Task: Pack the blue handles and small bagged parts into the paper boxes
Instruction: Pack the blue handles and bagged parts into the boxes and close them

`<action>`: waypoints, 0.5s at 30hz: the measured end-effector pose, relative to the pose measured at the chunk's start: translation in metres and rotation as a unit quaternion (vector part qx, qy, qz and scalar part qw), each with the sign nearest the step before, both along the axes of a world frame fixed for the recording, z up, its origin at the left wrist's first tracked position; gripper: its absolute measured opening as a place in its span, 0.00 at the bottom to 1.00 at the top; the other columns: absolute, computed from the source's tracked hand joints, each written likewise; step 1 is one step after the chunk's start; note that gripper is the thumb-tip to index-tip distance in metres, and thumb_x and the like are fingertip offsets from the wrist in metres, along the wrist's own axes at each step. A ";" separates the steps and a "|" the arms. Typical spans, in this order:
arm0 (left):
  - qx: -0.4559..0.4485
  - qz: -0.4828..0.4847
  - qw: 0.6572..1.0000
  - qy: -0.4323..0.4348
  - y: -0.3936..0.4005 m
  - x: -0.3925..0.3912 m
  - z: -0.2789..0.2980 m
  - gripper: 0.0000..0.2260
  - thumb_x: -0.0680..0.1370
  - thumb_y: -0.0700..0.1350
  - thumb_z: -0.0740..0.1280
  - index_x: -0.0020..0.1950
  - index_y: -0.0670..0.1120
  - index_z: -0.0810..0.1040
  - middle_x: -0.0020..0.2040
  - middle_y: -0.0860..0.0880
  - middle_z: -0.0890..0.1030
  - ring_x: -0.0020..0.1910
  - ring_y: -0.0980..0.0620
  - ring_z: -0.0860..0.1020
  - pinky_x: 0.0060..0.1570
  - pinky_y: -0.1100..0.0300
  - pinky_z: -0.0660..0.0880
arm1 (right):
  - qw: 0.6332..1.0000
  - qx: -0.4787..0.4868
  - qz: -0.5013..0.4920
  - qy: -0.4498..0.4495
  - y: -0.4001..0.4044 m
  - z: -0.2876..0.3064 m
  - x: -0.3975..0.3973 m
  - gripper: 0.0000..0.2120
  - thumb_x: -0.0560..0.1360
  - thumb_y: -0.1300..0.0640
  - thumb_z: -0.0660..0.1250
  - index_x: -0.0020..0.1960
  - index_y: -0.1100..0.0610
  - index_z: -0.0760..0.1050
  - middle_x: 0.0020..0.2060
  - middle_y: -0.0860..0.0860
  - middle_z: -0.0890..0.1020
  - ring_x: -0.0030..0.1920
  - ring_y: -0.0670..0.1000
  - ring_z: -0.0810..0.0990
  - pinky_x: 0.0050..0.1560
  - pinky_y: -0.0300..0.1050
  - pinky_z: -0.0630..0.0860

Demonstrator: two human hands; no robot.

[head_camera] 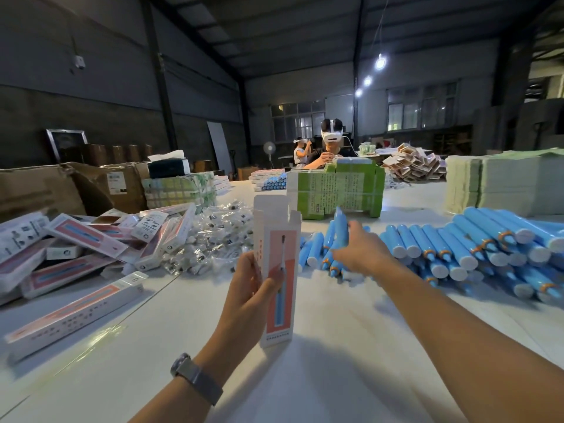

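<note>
We've got the tall white-and-coral paper box (279, 279) upright, top flaps open, gripped in our left hand (247, 296). Right of the box, our right hand (361, 250) curls round one blue plastic handle (341, 228), long axis near vertical, over the blue handle pile (476, 248). Left of the box: heap of clear bagged parts (213, 239), packed boxes (76, 257). Behind it, green printed carton stack (338, 190) (text unreadable).

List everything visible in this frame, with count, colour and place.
paper box: one, white and coral, upright, top flaps open, centre
blue handle: one, lifted above pile
handle pile: many, blue, right on table
bagged parts: heap, clear, centre-left
packed boxes: many, white and pink, left
green cartons: stack, centre back
cardboard boxes: brown, far left
people: two, background
left hand: holds paper box; wristwatch
right hand: grips blue handle
</note>
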State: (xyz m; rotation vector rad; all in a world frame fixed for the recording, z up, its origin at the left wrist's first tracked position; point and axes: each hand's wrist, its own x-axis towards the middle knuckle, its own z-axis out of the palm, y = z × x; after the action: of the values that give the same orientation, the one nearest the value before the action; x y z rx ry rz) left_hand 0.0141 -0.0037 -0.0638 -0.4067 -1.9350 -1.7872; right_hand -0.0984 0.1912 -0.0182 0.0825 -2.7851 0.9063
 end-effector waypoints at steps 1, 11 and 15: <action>0.001 -0.002 1.000 0.001 0.000 0.000 0.000 0.12 0.74 0.49 0.65 0.55 0.45 0.72 0.47 0.48 0.81 0.45 0.52 0.80 0.49 0.52 0.81 | 0.994 -0.107 0.026 0.025 -0.006 0.011 0.004 0.27 0.75 0.54 0.68 0.70 0.53 0.60 0.52 0.54 0.76 0.46 0.55 0.77 0.40 0.46 0.74; -0.027 0.037 0.999 -0.013 0.001 -0.003 -0.003 0.04 0.82 0.43 0.62 0.55 0.50 0.72 0.47 0.60 0.81 0.47 0.58 0.82 0.41 0.62 0.81 | 0.808 -0.522 0.238 0.134 -0.044 0.080 0.059 0.12 0.81 0.52 0.62 0.62 0.48 0.65 0.38 0.54 0.78 0.26 0.46 0.74 0.26 0.39 0.72; -0.030 0.041 0.999 -0.004 0.003 0.001 0.000 0.09 0.78 0.50 0.65 0.55 0.48 0.71 0.48 0.58 0.82 0.48 0.54 0.82 0.47 0.56 0.82 | 0.834 -0.461 0.234 0.192 -0.049 0.080 0.061 0.13 0.80 0.55 0.63 0.63 0.51 0.66 0.39 0.51 0.78 0.30 0.42 0.77 0.31 0.37 0.73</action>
State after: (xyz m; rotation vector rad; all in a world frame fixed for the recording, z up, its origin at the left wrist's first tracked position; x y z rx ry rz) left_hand 0.0150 -0.0005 -0.0636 -0.3358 -1.9860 -1.6843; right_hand -0.0377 0.1427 0.0615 0.7075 -1.7237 1.9782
